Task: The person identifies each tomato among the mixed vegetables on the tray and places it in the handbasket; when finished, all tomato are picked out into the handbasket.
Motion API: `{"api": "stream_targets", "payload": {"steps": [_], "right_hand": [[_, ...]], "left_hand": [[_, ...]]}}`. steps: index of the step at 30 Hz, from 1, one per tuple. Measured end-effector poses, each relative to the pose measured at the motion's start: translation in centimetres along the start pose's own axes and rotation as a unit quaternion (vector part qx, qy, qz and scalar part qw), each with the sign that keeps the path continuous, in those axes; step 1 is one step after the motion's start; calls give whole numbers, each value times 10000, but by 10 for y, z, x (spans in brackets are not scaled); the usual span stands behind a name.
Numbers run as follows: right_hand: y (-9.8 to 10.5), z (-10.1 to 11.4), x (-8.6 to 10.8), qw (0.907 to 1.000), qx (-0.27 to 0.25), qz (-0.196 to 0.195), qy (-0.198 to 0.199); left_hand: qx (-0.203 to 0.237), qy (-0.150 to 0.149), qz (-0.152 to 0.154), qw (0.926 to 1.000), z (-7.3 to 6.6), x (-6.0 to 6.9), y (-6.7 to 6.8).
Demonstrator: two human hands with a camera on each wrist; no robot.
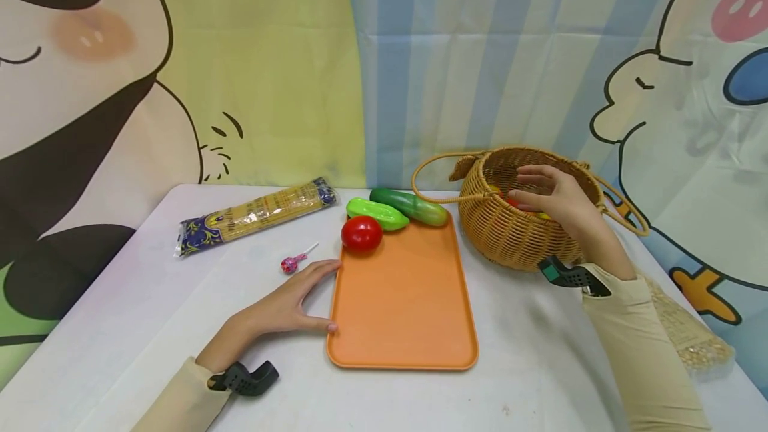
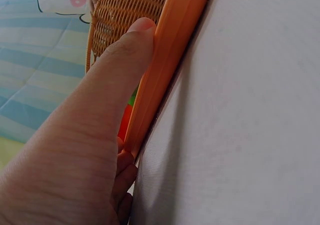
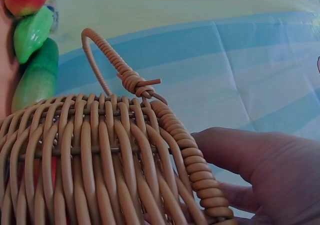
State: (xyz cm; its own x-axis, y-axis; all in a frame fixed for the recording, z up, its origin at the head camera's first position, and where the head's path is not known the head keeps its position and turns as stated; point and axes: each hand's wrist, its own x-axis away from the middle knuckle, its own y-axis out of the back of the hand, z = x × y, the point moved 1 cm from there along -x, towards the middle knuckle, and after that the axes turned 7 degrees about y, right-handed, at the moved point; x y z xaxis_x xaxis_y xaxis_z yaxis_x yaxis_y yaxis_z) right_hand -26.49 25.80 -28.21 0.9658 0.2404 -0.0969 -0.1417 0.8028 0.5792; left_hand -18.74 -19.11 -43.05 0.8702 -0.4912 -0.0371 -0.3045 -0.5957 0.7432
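Note:
My left hand (image 1: 279, 309) touches the left edge of an orange tray (image 1: 402, 305), thumb and fingers spread apart along it. In the left wrist view the thumb (image 2: 142, 32) lies against the tray's rim. My right hand (image 1: 564, 202) is over the mouth of a wicker basket (image 1: 510, 239), its fingers loosely bent. Red and yellow things are partly visible inside the basket; the hand and rim hide the rest. On the tray's far end lie a red tomato (image 1: 362, 234), a light green pepper (image 1: 377, 213) and a dark green cucumber (image 1: 411, 207).
A long pack of dry noodles (image 1: 258, 217) lies at the back left, with a pink-wrapped lollipop (image 1: 291, 263) nearer the tray. Right of the basket, partly behind my right sleeve, is a clear bag (image 1: 696, 335). The basket's looped handle (image 1: 423, 182) sticks out toward the cucumber.

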Motion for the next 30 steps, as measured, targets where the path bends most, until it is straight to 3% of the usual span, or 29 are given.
{"api": "stream_targets", "payload": {"steps": [9, 14, 21, 30], "right_hand": [[0, -2, 1, 9998, -48, -33, 198], [-2, -3, 3, 9985, -54, -260, 474], [-6, -4, 7, 9980, 204, -534, 266], [-9, -5, 14, 9945, 53, -836, 624]], "left_hand": [[-10, -18, -24, 10000, 1, 0, -1], [-47, -43, -40, 10000, 0, 0, 0], [-13, 12, 4, 10000, -2, 0, 0], [-38, -46, -31, 10000, -2, 1, 1]]}}
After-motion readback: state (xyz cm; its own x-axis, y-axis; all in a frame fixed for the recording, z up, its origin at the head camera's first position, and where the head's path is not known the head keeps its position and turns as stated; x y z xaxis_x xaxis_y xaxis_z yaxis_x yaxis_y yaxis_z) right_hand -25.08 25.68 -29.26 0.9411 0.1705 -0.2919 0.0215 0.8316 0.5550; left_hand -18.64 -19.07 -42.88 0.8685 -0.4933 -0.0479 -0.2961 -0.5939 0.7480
